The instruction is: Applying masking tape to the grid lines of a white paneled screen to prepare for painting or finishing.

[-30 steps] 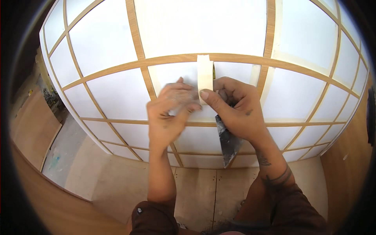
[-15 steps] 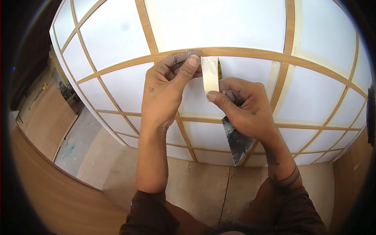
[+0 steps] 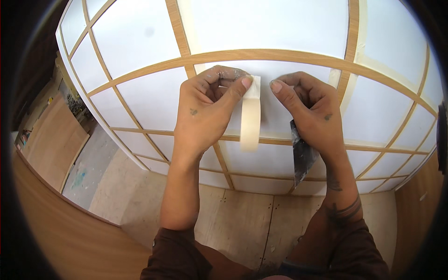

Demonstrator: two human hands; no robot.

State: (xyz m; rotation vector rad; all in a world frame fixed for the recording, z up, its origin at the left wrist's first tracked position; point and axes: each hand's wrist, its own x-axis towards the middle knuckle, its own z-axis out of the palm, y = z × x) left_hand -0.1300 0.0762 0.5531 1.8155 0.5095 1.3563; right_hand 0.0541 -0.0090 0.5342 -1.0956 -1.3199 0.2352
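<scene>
My left hand (image 3: 205, 105) pinches the end of cream masking tape (image 3: 250, 123) between thumb and fingers. The tape's broad cream face hangs down from that pinch, in front of a white panel. A hand's width to the right, my right hand (image 3: 315, 107) is closed, fingers curled and thumb raised toward the tape without touching it. From under its palm a scraper (image 3: 304, 156) sticks out, its dark blade smeared with white and pointing down. The scraper's handle is hidden in the hand.
Ahead stands a large white panelled surface (image 3: 261, 30) with a grid of wooden strips (image 3: 280, 55); cream tape (image 3: 361, 32) edges some panels. Plywood flooring (image 3: 242, 210) lies below. Brown wooden boards (image 3: 60, 219) flank the left, and another brown board (image 3: 415, 205) is at right.
My right hand has let go of the tape and moved right, carrying the scraper. The tape now hangs lower, from my left hand alone, which has shifted slightly right.
</scene>
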